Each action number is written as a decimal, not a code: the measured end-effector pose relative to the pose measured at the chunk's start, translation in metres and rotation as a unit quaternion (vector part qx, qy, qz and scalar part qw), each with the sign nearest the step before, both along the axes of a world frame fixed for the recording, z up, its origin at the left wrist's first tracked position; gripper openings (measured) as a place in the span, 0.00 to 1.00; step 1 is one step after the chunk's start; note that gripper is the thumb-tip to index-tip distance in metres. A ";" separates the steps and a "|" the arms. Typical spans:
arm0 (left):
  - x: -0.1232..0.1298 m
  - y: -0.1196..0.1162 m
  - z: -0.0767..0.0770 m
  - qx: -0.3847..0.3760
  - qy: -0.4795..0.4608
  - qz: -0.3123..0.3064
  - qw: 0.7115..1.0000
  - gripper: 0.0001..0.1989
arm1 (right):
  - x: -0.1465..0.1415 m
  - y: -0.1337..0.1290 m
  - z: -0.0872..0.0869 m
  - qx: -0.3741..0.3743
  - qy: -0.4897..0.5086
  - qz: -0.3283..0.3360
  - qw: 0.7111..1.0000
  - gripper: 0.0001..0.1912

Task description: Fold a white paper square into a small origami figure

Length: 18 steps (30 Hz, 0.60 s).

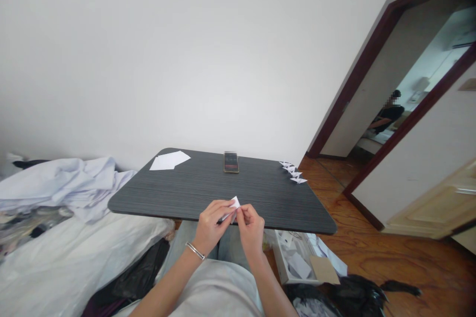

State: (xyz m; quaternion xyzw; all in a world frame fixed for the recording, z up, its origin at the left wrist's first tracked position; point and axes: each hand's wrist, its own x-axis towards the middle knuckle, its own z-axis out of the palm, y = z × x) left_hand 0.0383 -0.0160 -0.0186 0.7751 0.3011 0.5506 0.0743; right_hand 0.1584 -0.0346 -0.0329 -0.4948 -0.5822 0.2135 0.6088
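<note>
At the far left of the frame, a rumpled pale lavender-white cloth (67,183) lies heaped above a smooth white plastic sheet (63,262), with a glossy black plastic bag (130,277) just right of it near the bottom edge. At the bottom centre, the left hand (211,225), with a thin silver bangle (195,251) on its wrist, is closed in a narrow pinch around a small folded white paper piece (233,206). The right hand (251,228) is also narrowly closed, its fingers (241,213) pressing the same piece from the other side, so the paper sits between both hands just over the near edge of the tabletop. That dark grey wood-grain tabletop (260,203) has rounded corners and fills the lower centre. On its far left lies a small stack of white paper sheets (170,160). Near the far edge, a dark rectangular smartphone (231,162) stands propped, its screen blurred. Toward the right corner, four small folded white paper shapes (293,171) sit in a slanted row. Below the tabletop on the right, an open shallow white box (293,262) holds loose white paper, beside a tan cardboard flap (325,270) and a black bag (353,297). A reddish-brown wooden floor (334,193) runs toward a dark red door frame (372,84) at the upper right, where a seated person (388,114) shows in the next room.
</note>
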 end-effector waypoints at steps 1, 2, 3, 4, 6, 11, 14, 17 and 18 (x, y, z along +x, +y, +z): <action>0.000 0.000 -0.001 0.000 0.003 0.001 1.000 0.07 | 0.000 0.000 0.000 0.000 -0.002 0.000 1.000 0.08; 0.000 0.000 -0.001 0.000 0.006 0.000 1.000 0.07 | 0.001 0.000 0.000 0.000 -0.004 0.000 1.000 0.08; 0.000 0.000 -0.002 0.000 0.009 -0.001 1.000 0.07 | 0.001 0.000 0.000 -0.003 -0.005 0.000 1.000 0.09; 0.000 0.001 -0.003 0.001 0.012 -0.002 1.000 0.07 | 0.001 0.000 0.000 -0.006 -0.005 0.001 1.000 0.09; 0.000 0.001 -0.004 0.002 0.013 -0.004 1.000 0.07 | 0.000 -0.001 0.000 -0.014 0.002 0.006 1.000 0.09; -0.001 0.000 -0.003 0.004 0.005 -0.009 1.000 0.07 | -0.001 0.001 0.000 -0.021 0.075 0.030 0.997 0.10; -0.002 -0.002 0.001 0.012 -0.002 -0.012 1.000 0.08 | 0.000 0.002 0.000 -0.023 0.141 0.054 0.988 0.10; -0.003 -0.004 0.004 0.023 -0.006 -0.014 1.000 0.07 | 0.000 0.003 0.001 -0.021 0.178 0.067 0.982 0.10; -0.003 -0.004 0.005 0.027 -0.008 -0.015 0.999 0.07 | 0.000 0.003 0.001 -0.020 0.183 0.070 0.980 0.10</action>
